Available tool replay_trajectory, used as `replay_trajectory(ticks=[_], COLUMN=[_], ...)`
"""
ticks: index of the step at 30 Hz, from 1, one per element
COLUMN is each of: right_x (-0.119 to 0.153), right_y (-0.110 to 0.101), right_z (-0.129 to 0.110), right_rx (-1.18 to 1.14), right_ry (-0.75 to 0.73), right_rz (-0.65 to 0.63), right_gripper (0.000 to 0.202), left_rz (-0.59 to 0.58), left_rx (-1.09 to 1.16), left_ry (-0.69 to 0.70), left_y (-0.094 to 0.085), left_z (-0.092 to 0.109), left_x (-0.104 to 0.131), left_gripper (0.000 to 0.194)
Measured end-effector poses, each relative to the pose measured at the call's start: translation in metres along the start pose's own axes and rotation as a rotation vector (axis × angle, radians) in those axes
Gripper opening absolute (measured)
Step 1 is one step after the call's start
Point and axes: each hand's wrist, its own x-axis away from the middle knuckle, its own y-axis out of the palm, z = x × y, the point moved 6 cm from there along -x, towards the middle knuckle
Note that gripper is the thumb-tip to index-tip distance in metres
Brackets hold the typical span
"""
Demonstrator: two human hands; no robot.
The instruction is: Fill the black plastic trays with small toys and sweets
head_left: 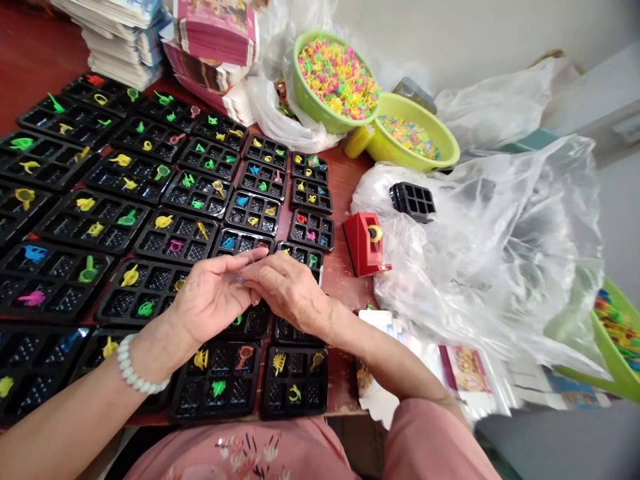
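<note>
My left hand (213, 300), with a pale bead bracelet (135, 370) at its wrist, is palm up and cupped, thumb stretched out. My right hand (293, 290) bends over its fingers, its own fingers pressed together and touching the left ones. Whatever lies between the fingertips is hidden. Below and around both hands stand rows of black compartment trays (117, 223), several compartments holding small plastic pieces in yellow, green, blue and pink. Nearest to me are a tray with yellow pieces (295, 381) and a tray with yellow, green and red pieces (216, 380).
Green basins (311, 112) (453, 155) of small coloured pieces stand at the back, another basin (620, 360) at the right edge. Stacked cards (215, 40), a red tape dispenser (363, 247), clear plastic bags (465, 267), stacked black trays (416, 201) and printed cards (467, 370) surround the trays.
</note>
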Motion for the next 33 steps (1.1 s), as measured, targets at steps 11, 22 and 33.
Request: replay_trajectory(ticks=[11, 22, 33], right_x=[0.022, 0.021, 0.001], right_y=[-0.093, -0.090, 0.011], right_z=[0.103, 0.143, -0.013], right_rx=[0.357, 0.501, 0.071], right_ry=[0.499, 0.640, 0.015], right_rz=[0.270, 0.146, 0.016], right_gripper=[0.020, 0.024, 0.029], left_rz=[0.127, 0.095, 0.040], left_rx=[-0.140, -0.095, -0.004], left_ry=[0.069, 0.064, -0.029], left_y=[-0.008, -0.001, 0.011], left_z=[0.008, 0.014, 0.000], left_x=[0.002, 0.007, 0.008], left_gripper=[0.054, 0.036, 0.052])
